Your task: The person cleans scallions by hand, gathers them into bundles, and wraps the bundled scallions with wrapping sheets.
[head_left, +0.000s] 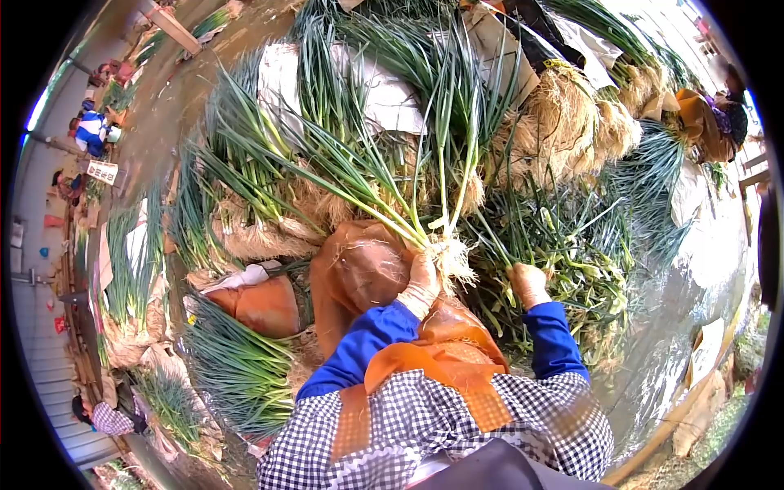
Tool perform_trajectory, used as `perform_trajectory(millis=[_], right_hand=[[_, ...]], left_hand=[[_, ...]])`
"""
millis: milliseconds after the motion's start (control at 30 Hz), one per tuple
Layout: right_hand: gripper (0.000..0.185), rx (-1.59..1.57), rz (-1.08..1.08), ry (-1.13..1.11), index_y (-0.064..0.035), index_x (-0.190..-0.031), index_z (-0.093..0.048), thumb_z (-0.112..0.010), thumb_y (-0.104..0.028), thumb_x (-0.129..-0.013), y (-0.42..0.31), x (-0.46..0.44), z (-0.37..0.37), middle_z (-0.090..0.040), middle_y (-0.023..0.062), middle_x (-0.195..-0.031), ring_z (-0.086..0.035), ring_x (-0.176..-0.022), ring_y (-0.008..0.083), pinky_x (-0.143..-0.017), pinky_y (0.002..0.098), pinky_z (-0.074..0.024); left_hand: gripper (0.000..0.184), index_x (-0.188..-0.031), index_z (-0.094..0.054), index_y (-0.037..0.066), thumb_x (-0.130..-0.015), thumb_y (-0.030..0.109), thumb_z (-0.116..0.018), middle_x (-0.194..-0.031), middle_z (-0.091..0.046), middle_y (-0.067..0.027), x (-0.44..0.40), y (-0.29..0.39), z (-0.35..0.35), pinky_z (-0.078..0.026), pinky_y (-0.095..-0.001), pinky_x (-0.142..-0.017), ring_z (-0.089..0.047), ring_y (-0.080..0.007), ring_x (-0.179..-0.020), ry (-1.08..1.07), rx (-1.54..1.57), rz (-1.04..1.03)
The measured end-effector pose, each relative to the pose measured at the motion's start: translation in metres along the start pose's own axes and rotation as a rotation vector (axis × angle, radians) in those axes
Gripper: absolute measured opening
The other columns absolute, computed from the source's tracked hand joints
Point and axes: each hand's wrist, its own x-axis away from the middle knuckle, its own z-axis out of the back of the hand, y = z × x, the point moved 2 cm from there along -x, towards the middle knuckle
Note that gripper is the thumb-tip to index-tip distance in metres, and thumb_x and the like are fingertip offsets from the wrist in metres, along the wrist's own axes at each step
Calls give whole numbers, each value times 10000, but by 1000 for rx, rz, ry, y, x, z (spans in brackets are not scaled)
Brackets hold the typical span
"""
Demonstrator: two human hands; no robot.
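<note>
My left hand is closed round the root end of a few green onions. Their pale stems and long green leaves fan out away from me, and a tuft of whitish roots sticks out beside my fingers. To the right, my right hand is closed over the heap of loose leaves, with a thin green onion leaf running up out of its fingers. My knee, under an orange-brown apron, is just left of the held onions.
Stacked green onions with straw-coloured roots lie ahead, partly under white sheets. Another bundle lies at my left. A wet floor stretches to the right. Other people sit at the far left, and one person at the far right.
</note>
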Motion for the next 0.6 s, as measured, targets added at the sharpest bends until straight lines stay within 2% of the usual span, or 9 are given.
perform_trajectory(millis=[67,133,200,267,333,400,433,533,600], right_hand=[[296,-51,-14,270,-122,-901,-666,-561,-391,-837,-1,0,15,-631,130,-676,-642,-675,267,-622,344,-505],[312,-517,230,670,-135,-964,-657,-598,-396,-804,-65,21,91,-632,100,-721,-629,-670,268,-600,346,-501],[336,-593,388,424,-140,-1013,-642,-632,-376,-774,-100,13,118,-620,63,-757,-612,-668,265,-614,346,-501],[275,-455,672,592,-151,-967,-643,-637,-323,-752,-122,-13,112,-593,40,-730,-600,-680,245,-639,341,-503],[139,-368,752,574,-64,-770,-631,-623,-199,-798,-133,-15,108,-583,97,-682,-575,-621,273,-559,352,-475],[116,-357,924,684,-45,-754,-632,-618,-152,-796,-142,11,105,-584,99,-681,-577,-639,256,-576,342,-472],[97,-788,856,582,-30,-783,-645,-597,-109,-812,-132,26,102,-571,86,-664,-564,-634,218,-573,314,-458],[151,-1266,370,-224,-67,-858,-681,-576,-176,-858,-63,39,89,-620,33,-696,-541,-588,106,-562,242,-439],[182,-768,239,-76,-80,-931,-677,-578,-213,-856,-31,23,73,-625,35,-714,-545,-591,111,-569,240,-453]], left_hand=[[199,-952,-571,-48,-844,113,-528,-730,-606,-88,8,-2,-11,-462,-243,-479,-562,-156,-553,69,-8,59],[176,-931,-582,-37,-837,107,-542,-708,-600,-77,1,-6,-3,-459,-240,-480,-559,-149,-540,-71,-134,58],[103,-843,-595,2,-828,97,-556,-667,-573,-26,-2,-10,8,-432,-223,-478,-523,-124,-514,-17,-286,-63],[90,-851,-599,21,-820,96,-560,-695,-573,-16,-2,-9,10,-434,-220,-530,-522,-117,-571,89,-588,-231],[103,-865,-604,31,-819,104,-549,-732,-579,-22,-4,-8,10,-448,-225,-602,-535,-117,-658,139,-565,-238],[147,-893,-610,19,-828,126,-533,-763,-586,-36,-3,-7,7,-461,-233,-647,-551,-128,-726,46,-93,-153],[183,-920,-612,3,-839,146,-530,-766,-599,-49,2,-4,8,-480,-246,-646,-571,-145,-708,42,-278,-231],[193,-922,-595,-45,-836,108,-515,-761,-619,-96,-19,-6,21,-503,-278,-569,-595,-194,-626,-45,-19,68],[195,-945,-583,-46,-838,103,-516,-795,-626,-108,-3,-1,-1,-513,-294,-560,-602,-196,-631,-33,66,71]])
